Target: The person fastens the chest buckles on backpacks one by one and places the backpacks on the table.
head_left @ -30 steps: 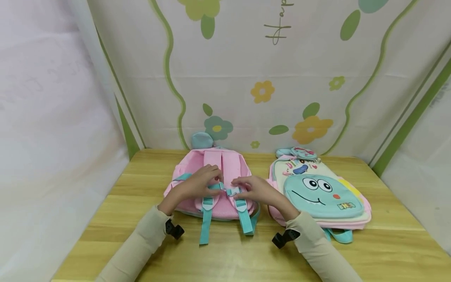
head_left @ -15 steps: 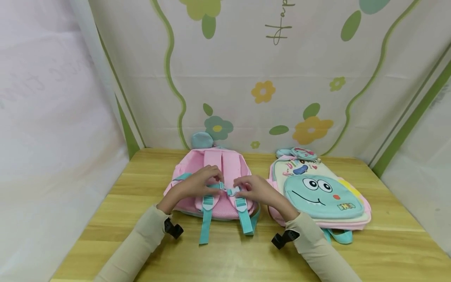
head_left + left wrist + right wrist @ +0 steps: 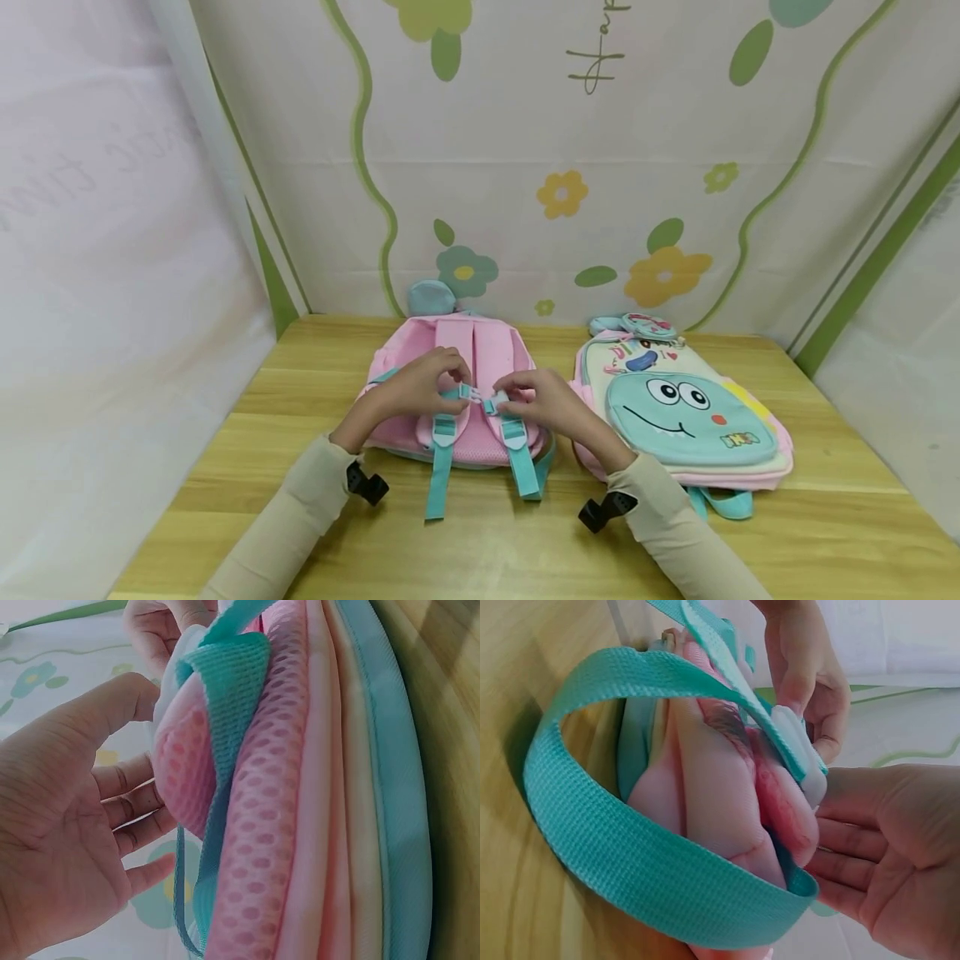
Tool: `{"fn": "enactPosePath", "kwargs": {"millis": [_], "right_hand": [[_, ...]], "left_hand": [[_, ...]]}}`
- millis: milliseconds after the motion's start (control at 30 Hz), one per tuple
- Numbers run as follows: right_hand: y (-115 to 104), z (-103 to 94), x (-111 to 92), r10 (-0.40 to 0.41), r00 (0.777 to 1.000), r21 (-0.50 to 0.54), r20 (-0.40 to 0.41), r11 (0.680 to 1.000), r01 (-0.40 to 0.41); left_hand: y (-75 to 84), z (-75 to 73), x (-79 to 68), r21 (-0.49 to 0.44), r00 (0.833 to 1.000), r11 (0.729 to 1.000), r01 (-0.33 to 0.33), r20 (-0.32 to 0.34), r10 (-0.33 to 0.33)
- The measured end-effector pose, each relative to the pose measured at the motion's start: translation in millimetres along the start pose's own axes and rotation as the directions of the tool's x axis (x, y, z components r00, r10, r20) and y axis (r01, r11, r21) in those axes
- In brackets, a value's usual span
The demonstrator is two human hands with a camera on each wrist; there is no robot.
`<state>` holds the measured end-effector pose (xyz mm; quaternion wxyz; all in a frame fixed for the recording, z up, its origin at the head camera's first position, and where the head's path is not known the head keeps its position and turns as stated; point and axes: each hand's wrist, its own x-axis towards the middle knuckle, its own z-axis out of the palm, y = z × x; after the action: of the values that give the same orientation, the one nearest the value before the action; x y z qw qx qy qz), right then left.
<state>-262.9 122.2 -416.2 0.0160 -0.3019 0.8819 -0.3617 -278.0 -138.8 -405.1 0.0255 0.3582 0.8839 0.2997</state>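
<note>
A pink backpack (image 3: pixel 491 350) lies with its shoulder straps facing up. My left hand (image 3: pixel 422 385) pinches one half of the chest-strap buckle (image 3: pixel 471 394), whose white prongs point right. Between the thumb and fingers of my right hand (image 3: pixel 551 404) is the other half, on a short teal strap (image 3: pixel 491 407). The two halves lie close together, a small gap between them. In the left wrist view, the left hand (image 3: pixel 67 817) is beside a pink mesh shoulder strap (image 3: pixel 184 761), the buckle hidden behind it. In the right wrist view, the right hand's (image 3: pixel 922 840) fingertips are hidden behind a strap.
To the right lies a second backpack (image 3: pixel 693 417) with a teal cartoon face on its front. Teal strap ends (image 3: pixel 438 492) hang from the pink backpack onto the wooden table (image 3: pixel 480 542). A flower-printed cloth (image 3: pixel 487 125) stands behind the table.
The left hand has drawn its buckle half slightly left and turned it, so the white prongs now show. The right hand has shifted only a little. Both backpacks stay in place.
</note>
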Motion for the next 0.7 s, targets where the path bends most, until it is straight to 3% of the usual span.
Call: {"fn": "enactPosePath", "kwargs": {"millis": [200, 400, 700], "right_hand": [[-1, 8.6, 1, -0.042, 0.996, 0.074, -0.076, 0.996, 0.047], [-2, 19.3, 2, -0.078, 0.994, 0.19, -0.081, 0.977, 0.092], [-1, 26.2, 3, -0.115, 0.992, 0.129, -0.05, 0.984, 0.121]], "left_hand": [[-3.6, -1.9, 0.1, 0.001, 1.0, 1.0, 0.006, 0.001, -0.006], [-7.7, -3.6, -0.1, -0.011, 1.0, 1.0, 0.012, 0.0, -0.012], [-7.8, -7.8, -1.1, -0.026, 0.999, 0.999, -0.044, -0.005, 0.043]]}}
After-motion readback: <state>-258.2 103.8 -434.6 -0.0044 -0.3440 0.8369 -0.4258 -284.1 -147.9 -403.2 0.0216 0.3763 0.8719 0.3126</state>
